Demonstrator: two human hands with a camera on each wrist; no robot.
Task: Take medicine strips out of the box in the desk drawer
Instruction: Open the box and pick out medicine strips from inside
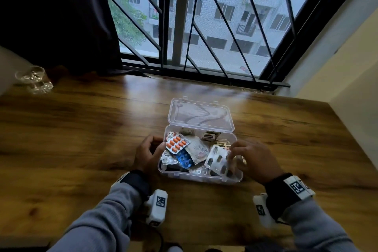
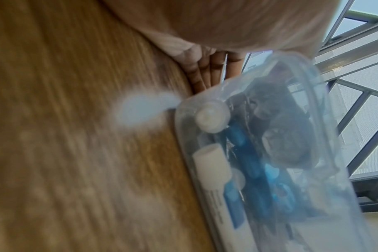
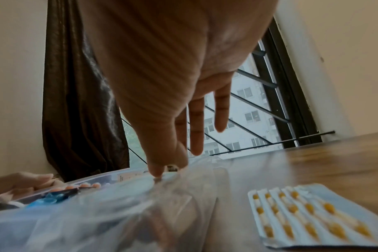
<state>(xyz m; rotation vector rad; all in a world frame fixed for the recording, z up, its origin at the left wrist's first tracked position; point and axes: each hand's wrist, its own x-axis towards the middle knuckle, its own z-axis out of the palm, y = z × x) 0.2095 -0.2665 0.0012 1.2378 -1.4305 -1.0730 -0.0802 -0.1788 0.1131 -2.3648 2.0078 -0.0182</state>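
A clear plastic box (image 1: 196, 176) stands open on the wooden desk (image 1: 81, 129), its lid (image 1: 200, 114) laid back. Inside lie an orange pill strip (image 1: 177, 144), a blue strip (image 1: 185, 158), a folded leaflet and foil strips. My left hand (image 1: 156, 143) grips the box's left end, thumb on the rim; its fingers (image 2: 205, 71) curl at the box (image 2: 270, 153) corner. My right hand (image 1: 231, 153) pinches a silver strip of dark capsules (image 1: 217, 159), tilted up over the box's right half. In the right wrist view the thumb and forefinger (image 3: 166, 168) pinch its blurred edge. A yellow capsule strip (image 3: 309, 218) lies beneath.
Clear glasses (image 1: 33, 80) stand at the desk's far left corner. A barred window (image 1: 204, 26) and a dark curtain (image 1: 57, 16) run behind the desk, and a wall (image 1: 347, 88) bounds its right edge. Bare desk top lies on both sides of the box.
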